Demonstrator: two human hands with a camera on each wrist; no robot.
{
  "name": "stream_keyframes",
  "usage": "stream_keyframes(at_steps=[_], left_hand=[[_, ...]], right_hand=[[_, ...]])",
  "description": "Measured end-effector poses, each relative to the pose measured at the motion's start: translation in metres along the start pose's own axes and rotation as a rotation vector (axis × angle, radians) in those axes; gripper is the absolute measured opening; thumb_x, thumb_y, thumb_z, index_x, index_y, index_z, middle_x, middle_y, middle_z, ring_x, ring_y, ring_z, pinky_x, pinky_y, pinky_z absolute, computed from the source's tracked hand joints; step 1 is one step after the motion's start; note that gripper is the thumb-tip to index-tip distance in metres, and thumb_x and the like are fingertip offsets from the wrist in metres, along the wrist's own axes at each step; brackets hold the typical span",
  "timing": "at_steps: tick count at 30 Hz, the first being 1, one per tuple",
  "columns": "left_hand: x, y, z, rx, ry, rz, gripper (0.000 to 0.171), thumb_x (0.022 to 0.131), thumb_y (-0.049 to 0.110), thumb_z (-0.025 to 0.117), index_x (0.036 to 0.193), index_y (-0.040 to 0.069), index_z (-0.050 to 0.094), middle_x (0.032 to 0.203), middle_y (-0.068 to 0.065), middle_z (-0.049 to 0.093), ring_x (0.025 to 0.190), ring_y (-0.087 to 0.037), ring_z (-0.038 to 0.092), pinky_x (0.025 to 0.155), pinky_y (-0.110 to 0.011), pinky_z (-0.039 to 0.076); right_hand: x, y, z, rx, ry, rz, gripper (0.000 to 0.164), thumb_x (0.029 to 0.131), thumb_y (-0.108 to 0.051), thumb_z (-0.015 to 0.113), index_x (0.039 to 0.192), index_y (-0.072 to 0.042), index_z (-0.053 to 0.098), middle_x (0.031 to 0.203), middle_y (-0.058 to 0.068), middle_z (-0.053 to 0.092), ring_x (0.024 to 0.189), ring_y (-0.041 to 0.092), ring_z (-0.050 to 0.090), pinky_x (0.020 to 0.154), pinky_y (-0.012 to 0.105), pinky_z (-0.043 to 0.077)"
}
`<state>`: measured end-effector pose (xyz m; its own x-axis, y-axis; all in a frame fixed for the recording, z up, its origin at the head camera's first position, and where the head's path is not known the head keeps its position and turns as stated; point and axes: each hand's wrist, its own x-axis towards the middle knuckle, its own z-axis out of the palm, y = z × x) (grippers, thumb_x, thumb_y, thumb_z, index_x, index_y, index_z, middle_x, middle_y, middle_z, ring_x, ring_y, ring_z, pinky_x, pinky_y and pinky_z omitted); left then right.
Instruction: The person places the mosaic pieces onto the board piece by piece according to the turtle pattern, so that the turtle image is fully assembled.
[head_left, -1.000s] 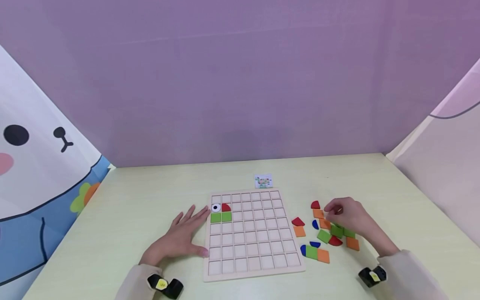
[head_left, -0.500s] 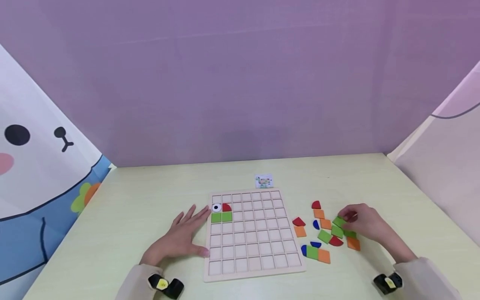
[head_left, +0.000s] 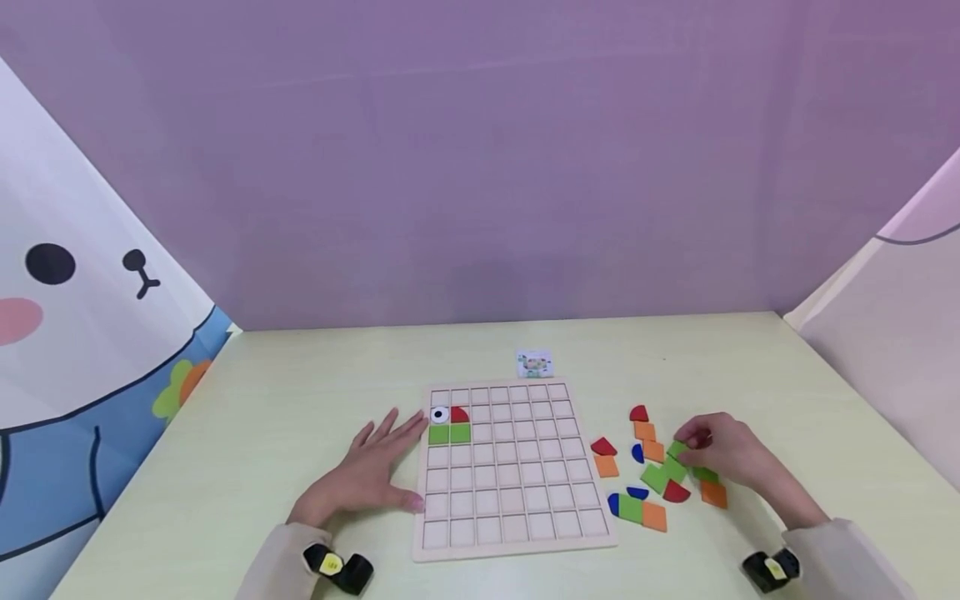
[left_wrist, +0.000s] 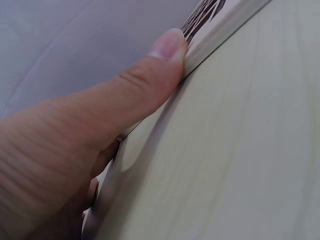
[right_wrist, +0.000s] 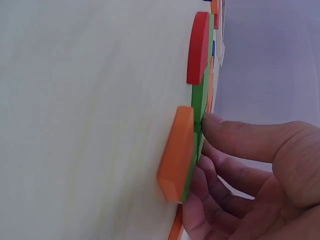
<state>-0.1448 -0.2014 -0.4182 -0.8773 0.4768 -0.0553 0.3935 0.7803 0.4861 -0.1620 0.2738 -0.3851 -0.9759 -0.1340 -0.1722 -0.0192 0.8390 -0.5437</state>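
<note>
My left hand (head_left: 369,475) lies with fingers spread beside the wooden grid board (head_left: 514,551). Its thumb (left_wrist: 160,60) presses on the board's side edge in the left wrist view. On the board, an eye tile (head_left: 439,415) and a red quarter-round tile (head_left: 460,414) sit above two green square tiles (head_left: 449,434). Over the loose pieces on the right, my right hand (head_left: 722,450) pinches a green square tile (head_left: 676,448) between thumb and fingers. Seen from the right wrist, a red rounded tile (right_wrist: 198,47) and an orange square tile (right_wrist: 176,155) lie close to the thumb.
A small picture card (head_left: 535,363) lies behind the board. Right of the board are loose tiles: a red one (head_left: 603,447), a blue half-round one (head_left: 637,492), an orange square (head_left: 654,517) and several others. A purple backdrop (head_left: 480,167) rises behind the table (head_left: 322,367).
My right hand has moved right and slightly toward me, from the orange tiles to the green ones, and now pinches a green square. The left hand stays at the board's edge.
</note>
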Motion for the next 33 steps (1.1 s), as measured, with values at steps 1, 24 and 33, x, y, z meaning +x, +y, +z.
stream_keyframes(at_steps=[1,24,33], left_hand=[[0.000,0.000,0.000,0.002,0.001,0.002,0.112,0.066,0.061,0.074,0.151,0.009,0.024,0.158,-0.010,0.022,0.146,-0.043,0.004,0.113,-0.065,0.002],[-0.001,0.001,-0.001,-0.001,-0.011,0.001,0.111,0.068,0.062,0.073,0.152,0.009,0.024,0.159,-0.009,0.020,0.146,-0.043,0.003,0.113,-0.065,0.002],[0.000,0.001,-0.001,-0.017,-0.014,-0.010,0.111,0.067,0.062,0.074,0.152,0.010,0.024,0.159,-0.008,0.020,0.146,-0.042,0.001,0.114,-0.064,0.001]], right_hand=[[0.000,0.000,0.001,-0.002,-0.001,-0.001,0.021,0.080,-0.007,0.073,0.097,0.002,0.064,0.082,0.005,0.058,0.077,0.018,0.050,0.061,0.024,0.047],[0.008,-0.016,0.001,0.127,0.022,-0.072,0.022,0.080,-0.001,0.069,0.101,0.002,0.065,0.090,0.007,0.061,0.082,0.020,0.054,0.064,0.021,0.050],[0.015,-0.039,0.009,0.214,0.016,-0.107,0.019,0.082,-0.004,0.069,0.101,0.001,0.067,0.092,0.008,0.063,0.084,0.020,0.055,0.065,0.021,0.052]])
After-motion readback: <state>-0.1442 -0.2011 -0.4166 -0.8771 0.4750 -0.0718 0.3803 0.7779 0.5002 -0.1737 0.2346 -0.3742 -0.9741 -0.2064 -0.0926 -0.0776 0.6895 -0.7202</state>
